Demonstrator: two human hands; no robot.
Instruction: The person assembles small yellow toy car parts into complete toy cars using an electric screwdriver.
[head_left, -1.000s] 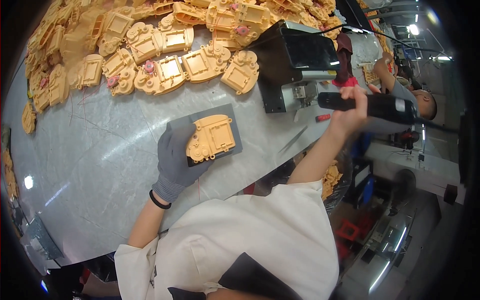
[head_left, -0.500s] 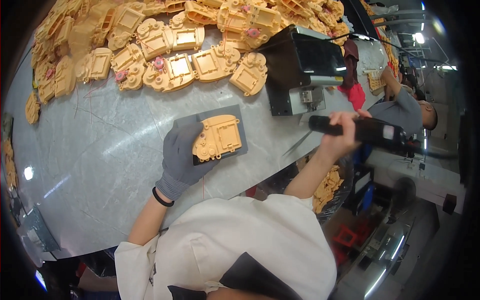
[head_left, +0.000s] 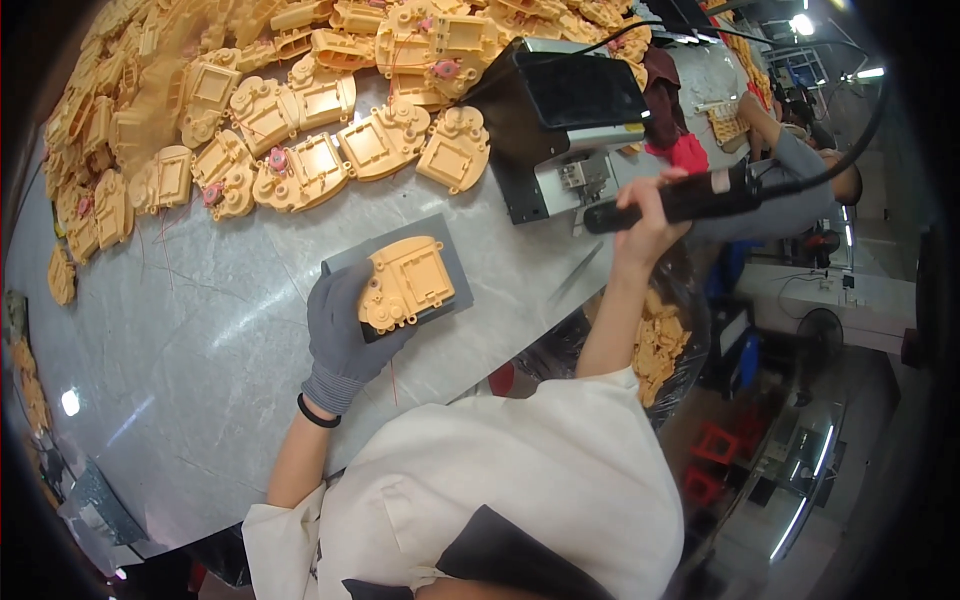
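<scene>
My left hand (head_left: 345, 325), in a grey knit glove, grips the left side of a yellow-orange plastic housing (head_left: 418, 278). The housing has a square recess and round bosses facing up. Beneath it is a dark grey flat pad (head_left: 455, 250) on the table. My bare right hand (head_left: 650, 225) is wrapped round a black electric screwdriver (head_left: 715, 195), held nearly level. A thick cable leaves its right end. The screwdriver's left end is close to the metal outlet (head_left: 583, 178) on the front of a black screw feeder (head_left: 575, 95); the bit itself cannot be made out.
Many similar housings (head_left: 300, 172) line the table's far side, piled high at far left, some with thin red wires. A bag of yellow parts (head_left: 660, 345) stands below the table edge at right. Red cloth (head_left: 685, 153) lies beyond the feeder; a co-worker (head_left: 800, 165) sits farther off.
The view has shifted, moving the table's contents leftward. My right hand has brought the screwdriver slightly nearer the feeder outlet, and its cable now arches upward. My left hand keeps its hold on the housing.
</scene>
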